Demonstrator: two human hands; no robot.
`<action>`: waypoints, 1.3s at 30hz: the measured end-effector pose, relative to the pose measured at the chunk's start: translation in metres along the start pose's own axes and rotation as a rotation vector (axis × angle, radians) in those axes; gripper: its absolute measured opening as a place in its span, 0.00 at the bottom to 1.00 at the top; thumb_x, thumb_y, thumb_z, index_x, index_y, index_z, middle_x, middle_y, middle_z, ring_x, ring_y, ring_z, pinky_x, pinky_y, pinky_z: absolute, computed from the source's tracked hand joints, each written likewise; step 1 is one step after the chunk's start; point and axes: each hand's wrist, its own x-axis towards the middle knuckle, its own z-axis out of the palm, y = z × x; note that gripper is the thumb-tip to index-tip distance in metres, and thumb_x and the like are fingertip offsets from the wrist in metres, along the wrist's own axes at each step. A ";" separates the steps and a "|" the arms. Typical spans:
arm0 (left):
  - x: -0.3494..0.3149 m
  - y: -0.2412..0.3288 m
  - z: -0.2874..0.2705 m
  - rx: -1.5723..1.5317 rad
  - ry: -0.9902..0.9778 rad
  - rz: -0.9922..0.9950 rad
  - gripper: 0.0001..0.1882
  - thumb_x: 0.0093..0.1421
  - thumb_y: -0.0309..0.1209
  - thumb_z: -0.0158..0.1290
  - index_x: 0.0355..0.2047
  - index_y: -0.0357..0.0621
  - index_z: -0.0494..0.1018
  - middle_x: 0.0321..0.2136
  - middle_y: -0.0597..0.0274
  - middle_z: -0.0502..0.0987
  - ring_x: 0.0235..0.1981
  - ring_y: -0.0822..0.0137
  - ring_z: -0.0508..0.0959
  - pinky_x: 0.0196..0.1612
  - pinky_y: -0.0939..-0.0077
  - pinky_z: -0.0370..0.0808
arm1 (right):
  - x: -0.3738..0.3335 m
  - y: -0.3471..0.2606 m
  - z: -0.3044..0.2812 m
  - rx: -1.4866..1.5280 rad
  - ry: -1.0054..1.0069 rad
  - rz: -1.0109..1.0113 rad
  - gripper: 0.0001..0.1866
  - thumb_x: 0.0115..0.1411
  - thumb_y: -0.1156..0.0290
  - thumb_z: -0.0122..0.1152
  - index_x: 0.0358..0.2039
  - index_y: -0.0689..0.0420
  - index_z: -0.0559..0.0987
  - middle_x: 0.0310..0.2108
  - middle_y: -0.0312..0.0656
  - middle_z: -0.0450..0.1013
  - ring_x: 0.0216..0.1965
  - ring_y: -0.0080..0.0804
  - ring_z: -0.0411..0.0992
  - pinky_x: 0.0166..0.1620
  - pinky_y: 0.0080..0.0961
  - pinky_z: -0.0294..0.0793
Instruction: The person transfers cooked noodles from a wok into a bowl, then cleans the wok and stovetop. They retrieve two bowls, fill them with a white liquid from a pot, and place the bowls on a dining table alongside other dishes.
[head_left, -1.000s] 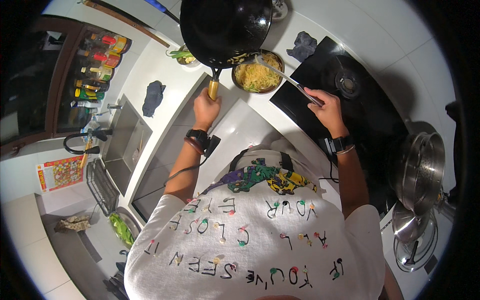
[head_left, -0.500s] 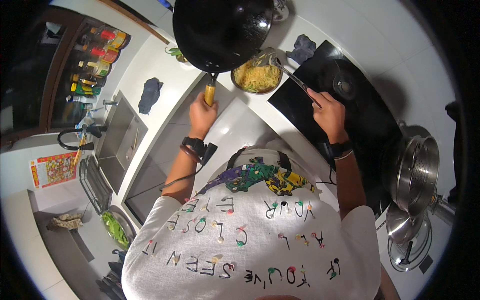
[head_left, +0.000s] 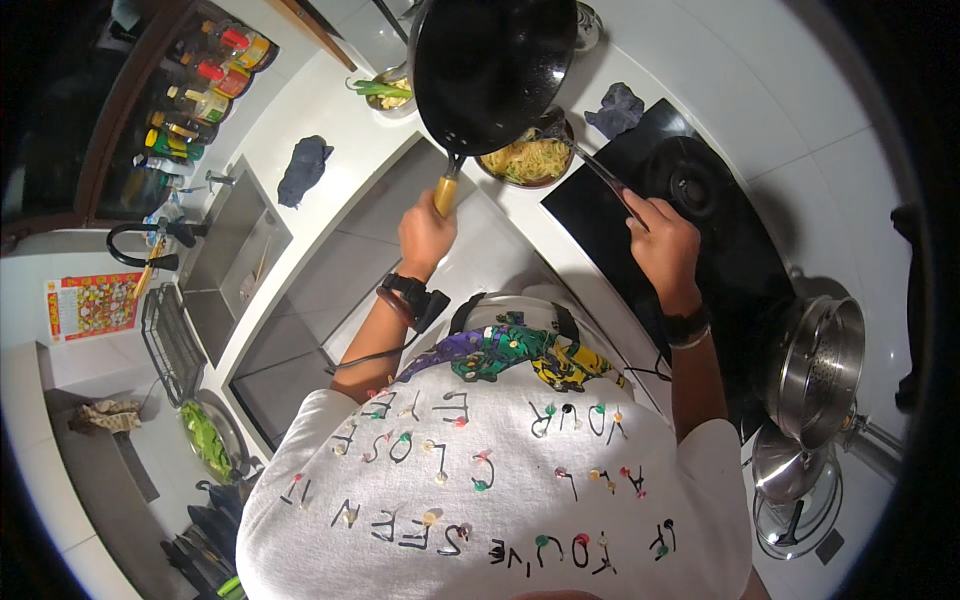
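Observation:
My left hand [head_left: 428, 238] is closed round the yellow handle of a black wok [head_left: 488, 75], which is raised and tilted toward a bowl below it. In the bowl [head_left: 500, 177] lies a heap of pale yellow shredded food [head_left: 530, 158] with green bits. My right hand [head_left: 665, 245] grips the dark handle of a spatula [head_left: 598, 165], its metal blade down at the heap beside the wok's rim. The wok hides the back edge of the bowl and part of the blade.
A black cooktop [head_left: 690, 230] lies on the right, with a steel steamer pot [head_left: 815, 370] beyond. Another bowl with green vegetables [head_left: 380, 90] stands left of the wok. Dark cloths [head_left: 303, 172] lie on the counter, near the sink [head_left: 235, 255]. Bottles [head_left: 205, 103] line the window.
The wok, in my left hand, has moved right and tilted more over the food bowl. The bowl of green vegetables now shows fully. My right hand's spatula stays at the heap.

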 end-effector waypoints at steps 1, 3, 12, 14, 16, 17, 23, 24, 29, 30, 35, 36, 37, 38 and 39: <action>0.001 -0.003 0.000 0.027 0.009 0.002 0.15 0.53 0.33 0.59 0.40 0.42 0.75 0.28 0.42 0.79 0.33 0.39 0.79 0.36 0.49 0.75 | -0.004 0.000 -0.005 0.016 0.028 0.007 0.25 0.44 0.83 0.71 0.45 0.53 0.83 0.33 0.43 0.77 0.32 0.42 0.77 0.34 0.30 0.76; 0.002 -0.008 0.000 0.025 0.012 -0.005 0.14 0.53 0.32 0.58 0.40 0.42 0.75 0.27 0.43 0.79 0.33 0.39 0.79 0.36 0.49 0.75 | -0.010 0.003 -0.012 0.011 0.028 0.041 0.24 0.44 0.83 0.71 0.45 0.53 0.83 0.33 0.43 0.77 0.32 0.42 0.77 0.34 0.30 0.76; -0.015 0.005 -0.009 -0.118 0.019 -0.074 0.13 0.52 0.32 0.60 0.35 0.38 0.73 0.24 0.42 0.78 0.31 0.39 0.78 0.34 0.51 0.74 | -0.005 0.014 0.013 -0.052 0.026 0.058 0.20 0.48 0.77 0.68 0.44 0.47 0.84 0.31 0.40 0.77 0.30 0.42 0.77 0.33 0.33 0.77; -0.021 0.008 -0.011 -0.175 -0.016 -0.103 0.13 0.52 0.32 0.60 0.34 0.38 0.73 0.24 0.42 0.77 0.31 0.39 0.78 0.33 0.52 0.74 | 0.004 0.009 0.022 -0.068 0.016 0.054 0.20 0.48 0.76 0.68 0.44 0.47 0.84 0.31 0.40 0.77 0.30 0.42 0.77 0.33 0.33 0.77; -0.024 0.009 -0.011 -0.133 -0.002 -0.084 0.13 0.52 0.33 0.60 0.34 0.38 0.73 0.24 0.42 0.77 0.30 0.38 0.78 0.33 0.52 0.74 | 0.012 0.003 0.026 -0.081 -0.004 0.051 0.19 0.49 0.75 0.68 0.44 0.47 0.84 0.31 0.40 0.77 0.30 0.43 0.77 0.32 0.33 0.76; -0.024 0.008 -0.011 -0.117 0.000 -0.086 0.13 0.53 0.33 0.60 0.35 0.38 0.73 0.24 0.42 0.78 0.30 0.38 0.78 0.33 0.52 0.74 | 0.014 0.000 0.025 -0.082 0.010 0.025 0.18 0.50 0.74 0.67 0.43 0.47 0.84 0.31 0.40 0.77 0.30 0.43 0.77 0.31 0.33 0.76; -0.015 -0.003 -0.012 0.027 0.037 -0.050 0.14 0.53 0.32 0.59 0.38 0.39 0.74 0.27 0.41 0.79 0.32 0.38 0.78 0.36 0.49 0.75 | -0.004 -0.001 -0.008 0.058 0.094 0.109 0.19 0.46 0.80 0.70 0.41 0.51 0.85 0.32 0.41 0.79 0.32 0.41 0.78 0.35 0.31 0.77; -0.014 -0.003 -0.012 0.028 0.042 -0.056 0.14 0.53 0.32 0.58 0.39 0.40 0.74 0.28 0.40 0.79 0.33 0.38 0.78 0.37 0.49 0.75 | -0.007 0.001 -0.010 0.036 0.070 0.128 0.19 0.46 0.80 0.70 0.41 0.50 0.85 0.33 0.41 0.79 0.32 0.42 0.78 0.35 0.31 0.78; -0.015 0.000 -0.014 0.019 0.039 -0.081 0.14 0.54 0.33 0.57 0.39 0.40 0.74 0.28 0.40 0.79 0.33 0.38 0.78 0.36 0.48 0.75 | -0.008 0.005 -0.005 -0.029 -0.003 0.246 0.20 0.46 0.79 0.70 0.42 0.50 0.85 0.34 0.42 0.80 0.33 0.43 0.79 0.36 0.32 0.78; -0.016 0.001 -0.015 0.035 0.031 -0.100 0.14 0.54 0.33 0.57 0.39 0.40 0.74 0.28 0.40 0.79 0.33 0.38 0.78 0.36 0.48 0.75 | -0.007 0.005 -0.004 0.015 0.012 0.230 0.20 0.47 0.79 0.70 0.43 0.50 0.85 0.34 0.42 0.80 0.33 0.43 0.79 0.36 0.32 0.78; -0.009 0.006 -0.020 0.043 0.051 -0.084 0.14 0.55 0.33 0.56 0.39 0.40 0.73 0.27 0.40 0.78 0.33 0.38 0.78 0.37 0.47 0.74 | -0.005 -0.006 -0.002 0.022 -0.039 0.214 0.19 0.48 0.79 0.69 0.43 0.51 0.84 0.34 0.43 0.80 0.33 0.42 0.80 0.37 0.32 0.78; -0.009 0.008 -0.020 0.037 0.054 -0.085 0.14 0.55 0.33 0.56 0.39 0.40 0.73 0.27 0.40 0.78 0.33 0.38 0.78 0.37 0.46 0.74 | -0.006 -0.009 -0.002 0.060 -0.024 0.256 0.19 0.48 0.79 0.68 0.43 0.51 0.84 0.34 0.43 0.80 0.33 0.41 0.80 0.36 0.32 0.78; -0.009 0.009 -0.019 0.031 0.061 -0.090 0.14 0.55 0.34 0.56 0.39 0.40 0.73 0.27 0.40 0.78 0.33 0.38 0.78 0.37 0.46 0.74 | -0.007 -0.013 -0.002 0.101 -0.004 0.265 0.19 0.48 0.79 0.68 0.43 0.51 0.84 0.34 0.42 0.80 0.33 0.41 0.80 0.36 0.32 0.78; -0.011 0.011 -0.018 0.029 0.062 -0.097 0.14 0.55 0.34 0.56 0.39 0.40 0.73 0.27 0.40 0.78 0.33 0.38 0.78 0.37 0.46 0.74 | -0.008 -0.016 -0.002 0.138 0.035 0.277 0.19 0.48 0.79 0.68 0.43 0.51 0.84 0.34 0.42 0.80 0.33 0.41 0.80 0.36 0.32 0.78; -0.013 0.012 -0.018 0.033 0.048 -0.118 0.14 0.55 0.34 0.56 0.39 0.40 0.73 0.28 0.40 0.78 0.33 0.37 0.78 0.37 0.46 0.74 | -0.007 -0.019 0.000 0.122 0.058 0.219 0.19 0.48 0.80 0.68 0.42 0.51 0.84 0.34 0.42 0.80 0.32 0.40 0.80 0.35 0.31 0.78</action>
